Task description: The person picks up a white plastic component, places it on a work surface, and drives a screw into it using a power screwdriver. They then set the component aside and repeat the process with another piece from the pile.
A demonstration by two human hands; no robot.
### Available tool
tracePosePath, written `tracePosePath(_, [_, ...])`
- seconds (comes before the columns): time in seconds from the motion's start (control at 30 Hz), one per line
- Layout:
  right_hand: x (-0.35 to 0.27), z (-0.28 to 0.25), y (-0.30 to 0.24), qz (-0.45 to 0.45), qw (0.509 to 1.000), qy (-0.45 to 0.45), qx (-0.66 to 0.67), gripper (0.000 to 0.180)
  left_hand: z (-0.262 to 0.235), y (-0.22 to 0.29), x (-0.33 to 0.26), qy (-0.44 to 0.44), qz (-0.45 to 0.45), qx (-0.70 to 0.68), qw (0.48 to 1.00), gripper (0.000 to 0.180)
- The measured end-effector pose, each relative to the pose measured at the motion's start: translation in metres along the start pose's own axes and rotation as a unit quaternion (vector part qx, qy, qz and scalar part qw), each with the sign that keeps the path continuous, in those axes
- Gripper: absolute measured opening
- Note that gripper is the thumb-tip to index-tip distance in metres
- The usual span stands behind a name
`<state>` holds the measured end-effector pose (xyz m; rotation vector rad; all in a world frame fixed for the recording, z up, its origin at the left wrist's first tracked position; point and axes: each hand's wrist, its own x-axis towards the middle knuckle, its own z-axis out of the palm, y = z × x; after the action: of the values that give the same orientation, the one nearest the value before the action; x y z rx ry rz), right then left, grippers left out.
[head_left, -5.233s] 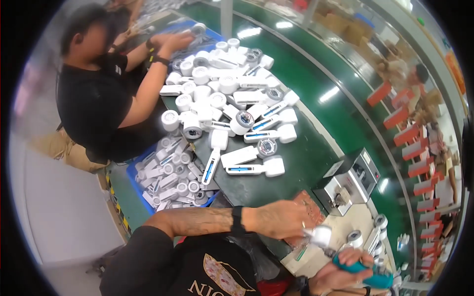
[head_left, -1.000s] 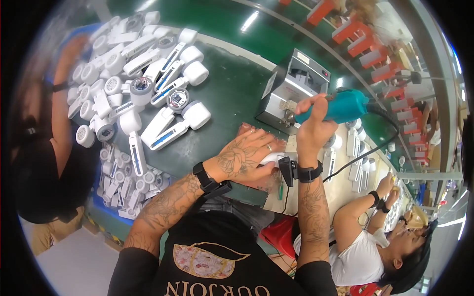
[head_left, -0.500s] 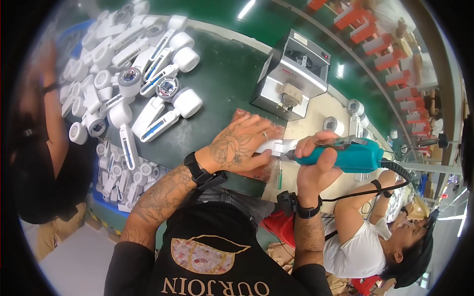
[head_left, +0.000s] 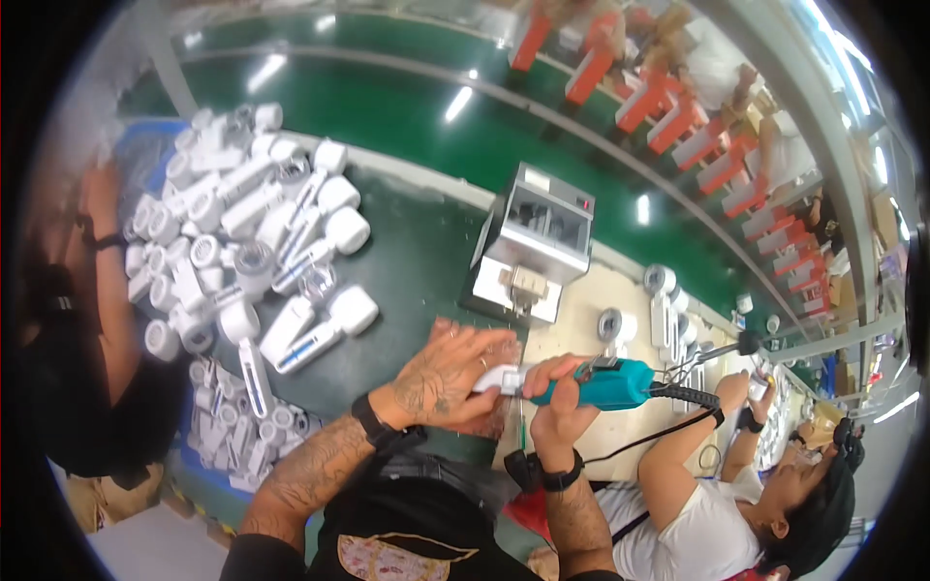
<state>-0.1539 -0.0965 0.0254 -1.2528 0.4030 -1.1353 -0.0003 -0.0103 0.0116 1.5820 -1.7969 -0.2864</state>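
My left hand (head_left: pixel 441 380) lies over a white plastic part (head_left: pixel 500 379) on a reddish-brown mat (head_left: pixel 480 424), its thumb and fingers around the part. Much of that part is hidden under the hand. In my right hand (head_left: pixel 560 405) is a teal electric screwdriver (head_left: pixel 620 384), held level with its tip pointing left at the part. The tip itself is covered by my fingers. A black coiled cable (head_left: pixel 686 394) runs from the tool's rear end.
A heap of white round-headed devices (head_left: pixel 247 194) covers the bench's left, with a blue bin (head_left: pixel 218 463) of more below it. Beyond my hands stands a grey-and-black machine (head_left: pixel 533 247). White units (head_left: pixel 616 327) stand at the right. Co-workers sit left and right (head_left: pixel 693 523).
The whole view has shifted, so the bench appears lower and my hands further left. Both hands keep their hold, and the screwdriver stays against the white part.
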Motion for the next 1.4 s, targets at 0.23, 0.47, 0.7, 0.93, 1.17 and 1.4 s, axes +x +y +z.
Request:
tracePosePath(0.23, [-0.021, -0.008, -0.031, -0.057, 0.998, 0.019, -0.002, 0.045, 0.002, 0.016, -0.030, -0.045, 0.039, 0.005, 0.998, 0.045])
tracePosePath(0.47, [-0.046, 0.006, -0.070, -0.077, 0.995, 0.054, -0.035, 0.058, -0.087, -0.022, -0.080, 0.347, -0.216, -0.248, 0.878, 0.043])
tracePosePath(0.7, [-0.057, -0.005, -0.063, -0.044, 0.998, 0.016, -0.036, 0.057, -0.220, -0.166, -0.134, 0.627, -0.307, -0.190, 0.690, 0.061])
tracePosePath(0.93, [-0.066, -0.028, -0.052, 0.031, 0.999, 0.044, 0.000, 0.062, -0.170, -0.079, -0.052, 0.499, -0.213, -0.053, 0.839, 0.034])
tracePosePath(1.17, [-0.090, -0.058, -0.073, 0.058, 0.992, 0.052, -0.098, 0.060, 0.003, 0.057, 0.074, 0.016, -0.052, -0.032, 0.998, 0.028])
tracePosePath(1.4, [-0.098, -0.067, -0.079, 0.039, 0.999, 0.004, -0.032, 0.045, 0.138, 0.069, 0.151, -0.067, -0.097, 0.061, 0.991, 0.058])
